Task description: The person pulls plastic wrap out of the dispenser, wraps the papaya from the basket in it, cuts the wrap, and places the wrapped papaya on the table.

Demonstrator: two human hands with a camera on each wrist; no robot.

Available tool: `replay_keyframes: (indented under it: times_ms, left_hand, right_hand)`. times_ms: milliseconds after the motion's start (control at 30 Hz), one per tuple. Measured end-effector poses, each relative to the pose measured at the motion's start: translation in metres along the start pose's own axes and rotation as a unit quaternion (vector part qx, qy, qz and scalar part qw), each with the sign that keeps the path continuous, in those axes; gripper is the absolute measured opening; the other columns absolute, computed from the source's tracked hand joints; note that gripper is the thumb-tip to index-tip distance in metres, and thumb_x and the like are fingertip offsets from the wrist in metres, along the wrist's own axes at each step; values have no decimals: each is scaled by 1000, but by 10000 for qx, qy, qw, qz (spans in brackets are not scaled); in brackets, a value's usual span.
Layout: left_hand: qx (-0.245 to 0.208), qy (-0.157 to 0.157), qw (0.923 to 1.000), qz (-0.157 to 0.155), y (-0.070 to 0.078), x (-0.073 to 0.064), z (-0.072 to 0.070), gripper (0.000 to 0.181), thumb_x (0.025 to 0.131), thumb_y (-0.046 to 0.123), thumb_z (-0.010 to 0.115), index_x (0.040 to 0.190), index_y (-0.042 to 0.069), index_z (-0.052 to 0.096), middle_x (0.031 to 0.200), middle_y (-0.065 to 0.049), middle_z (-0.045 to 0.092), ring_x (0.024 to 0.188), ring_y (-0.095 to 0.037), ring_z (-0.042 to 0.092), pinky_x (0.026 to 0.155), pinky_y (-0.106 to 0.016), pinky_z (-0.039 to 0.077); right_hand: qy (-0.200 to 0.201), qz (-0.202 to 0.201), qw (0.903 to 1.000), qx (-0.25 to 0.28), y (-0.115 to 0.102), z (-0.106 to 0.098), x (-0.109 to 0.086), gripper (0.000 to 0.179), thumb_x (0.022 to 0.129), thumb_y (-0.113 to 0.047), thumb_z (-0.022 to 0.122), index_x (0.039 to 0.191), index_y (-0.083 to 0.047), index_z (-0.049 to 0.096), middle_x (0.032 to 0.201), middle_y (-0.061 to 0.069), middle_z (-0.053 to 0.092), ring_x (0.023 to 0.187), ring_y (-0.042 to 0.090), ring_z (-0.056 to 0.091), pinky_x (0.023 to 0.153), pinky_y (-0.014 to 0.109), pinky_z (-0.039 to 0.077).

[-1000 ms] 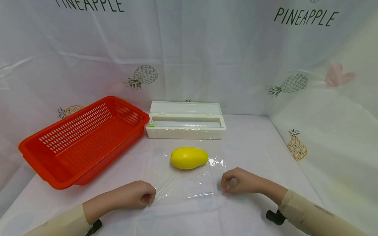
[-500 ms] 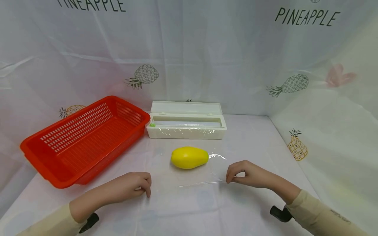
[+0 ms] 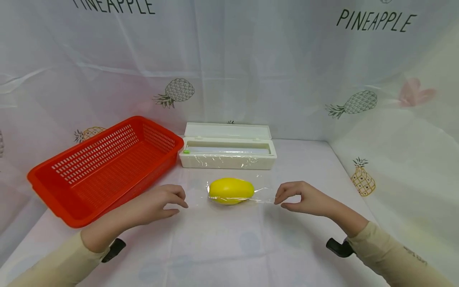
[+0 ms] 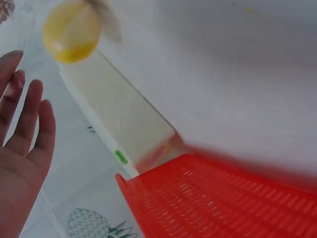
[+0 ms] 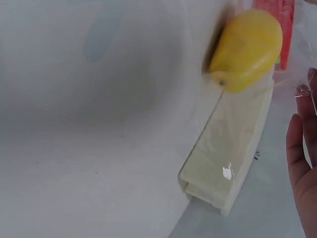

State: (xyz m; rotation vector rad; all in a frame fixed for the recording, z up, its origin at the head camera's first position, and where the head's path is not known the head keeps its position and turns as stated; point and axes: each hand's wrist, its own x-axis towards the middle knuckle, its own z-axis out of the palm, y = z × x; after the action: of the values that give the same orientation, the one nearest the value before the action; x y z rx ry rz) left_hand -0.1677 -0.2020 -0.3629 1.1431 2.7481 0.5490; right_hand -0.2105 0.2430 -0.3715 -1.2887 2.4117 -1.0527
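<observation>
A yellow papaya-shaped fruit (image 3: pixel 231 189) lies on the table. A clear sheet of plastic wrap (image 3: pixel 264 195) is drawn over it, its near edge lifted and crossing the fruit's front. My left hand (image 3: pixel 157 203) pinches the film's left end, which shows only faintly; its other fingers spread in the left wrist view. At the opposite end, my right hand (image 3: pixel 310 199) pinches the film between thumb and fingertips. A glint of film shows at those fingertips (image 5: pixel 303 90) in the right wrist view. Both thumbs are outside the wrist views.
Behind the fruit stands a white wrap dispenser (image 3: pixel 227 161), lid raised, with a green slider (image 3: pixel 186 151) at its left end. A red slotted basket (image 3: pixel 107 171) sits at the left, touching or nearly touching the dispenser. A pineapple-print sheet (image 3: pixel 251 95) hangs behind the table.
Both hands have moved up and away from me, carrying the film's near edge from in front of the fruit onto it. The fruit, basket and dispenser stay in place.
</observation>
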Motion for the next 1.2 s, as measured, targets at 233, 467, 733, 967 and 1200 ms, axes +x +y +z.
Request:
replay_keyframes:
  times_ms: [233, 467, 733, 967, 1200]
  left_hand:
    - [-148, 909, 9956, -170, 1, 14, 2, 23, 76, 7, 83, 97, 17, 78, 94, 9, 60, 91, -14, 58, 76, -27, 55]
    - [-377, 1765, 9810, -708, 1, 29, 5, 22, 77, 0, 80, 92, 15, 79, 85, 10, 60, 80, -10, 58, 68, -21, 54]
    - [-706, 2171, 9661, -1205, -4, 42, 4, 19, 81, -2, 76, 91, 13, 78, 93, 2, 63, 88, -18, 58, 73, -31, 57]
    - [-663, 2072, 9658, -1407, -12, 55, 4, 19, 87, -3, 69, 99, 10, 77, 97, -5, 72, 95, -24, 65, 83, -40, 56]
    - [-794, 1976, 9605, -1790, -20, 68, 5, 22, 92, -1, 64, 108, 9, 75, 103, -7, 71, 97, -25, 64, 85, -41, 55]
  right_hand:
    - [275, 171, 9995, 1, 3, -9, 7, 16, 87, -8, 74, 100, -15, 77, 100, -4, 67, 93, 14, 61, 79, 28, 54]
    - [503, 287, 9983, 4, 8, -16, 17, 15, 87, -9, 75, 100, -15, 77, 100, -5, 68, 94, 15, 61, 81, 28, 53]
    - [663, 759, 9949, -67, 18, -24, 27, 17, 85, -7, 75, 99, -16, 77, 101, -6, 67, 96, 16, 60, 82, 29, 52]
    - [762, 962, 9924, -107, 30, -28, 36, 13, 86, -9, 75, 98, -13, 77, 102, -3, 68, 97, 19, 60, 82, 31, 53]
    - [838, 1014, 9911, 210, 44, -32, 48, 13, 85, -6, 75, 98, -7, 76, 102, 3, 69, 96, 22, 61, 81, 25, 52]
